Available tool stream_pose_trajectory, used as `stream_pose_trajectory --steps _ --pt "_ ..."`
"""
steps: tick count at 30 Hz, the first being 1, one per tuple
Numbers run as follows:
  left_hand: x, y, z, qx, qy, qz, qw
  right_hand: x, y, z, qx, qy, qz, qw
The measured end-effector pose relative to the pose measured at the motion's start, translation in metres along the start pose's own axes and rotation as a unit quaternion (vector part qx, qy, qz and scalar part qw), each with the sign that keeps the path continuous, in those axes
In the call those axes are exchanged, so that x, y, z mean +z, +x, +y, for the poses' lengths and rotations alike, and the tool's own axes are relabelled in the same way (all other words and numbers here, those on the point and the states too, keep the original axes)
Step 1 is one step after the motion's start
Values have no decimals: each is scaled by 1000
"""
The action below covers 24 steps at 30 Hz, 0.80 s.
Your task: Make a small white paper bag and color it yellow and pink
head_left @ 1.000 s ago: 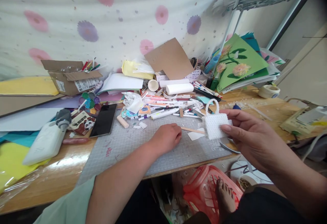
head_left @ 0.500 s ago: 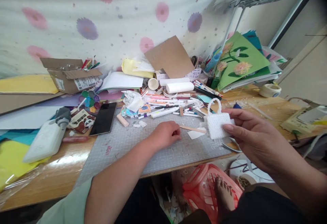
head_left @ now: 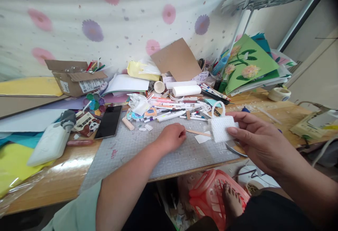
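Between the thumb and fingers of my right hand (head_left: 253, 136) is a small white mini handbag (head_left: 222, 129) with a dimpled surface and a looped handle on top. It is held upright above the right part of the grey cutting mat (head_left: 148, 150). My left hand (head_left: 173, 136) rests on the mat with its fingers curled into a loose fist, and nothing shows in it. A flat wooden stick (head_left: 198, 132) lies just right of that hand, its near end close to the knuckles. Under the stick is a scrap of white paper (head_left: 202, 138). Metal scissors (head_left: 235, 149), partly hidden, lie below the bag.
Behind my hands spreads a heap of markers (head_left: 171, 115) and paper bits. A phone (head_left: 108, 122), a white glue bottle (head_left: 50, 143) and a cardboard box (head_left: 71, 79) are on the left. Green flower artwork (head_left: 248, 65) leans at right. A red plastic stool (head_left: 206, 192) stands below the table edge.
The handbag in my right hand has shifted slightly left and is held much the same way. My left hand stays in place on the mat. The whole view has moved a little.
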State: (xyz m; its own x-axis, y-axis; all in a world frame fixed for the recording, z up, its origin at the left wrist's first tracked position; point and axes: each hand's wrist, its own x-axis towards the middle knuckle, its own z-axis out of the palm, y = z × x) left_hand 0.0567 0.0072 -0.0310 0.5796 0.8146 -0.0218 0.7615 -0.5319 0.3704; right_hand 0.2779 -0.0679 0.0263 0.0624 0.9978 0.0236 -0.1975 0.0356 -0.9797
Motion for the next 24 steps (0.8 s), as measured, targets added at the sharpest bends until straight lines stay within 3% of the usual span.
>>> stream_pose_trajectory --steps 8,24 --pt "-9 -15 -11 63 -63 -4 996 -6 0 2 4 2 0 1000" --pt "-1 -10 -9 44 -46 38 997 -4 -1 3 6 -7 -1 1000"
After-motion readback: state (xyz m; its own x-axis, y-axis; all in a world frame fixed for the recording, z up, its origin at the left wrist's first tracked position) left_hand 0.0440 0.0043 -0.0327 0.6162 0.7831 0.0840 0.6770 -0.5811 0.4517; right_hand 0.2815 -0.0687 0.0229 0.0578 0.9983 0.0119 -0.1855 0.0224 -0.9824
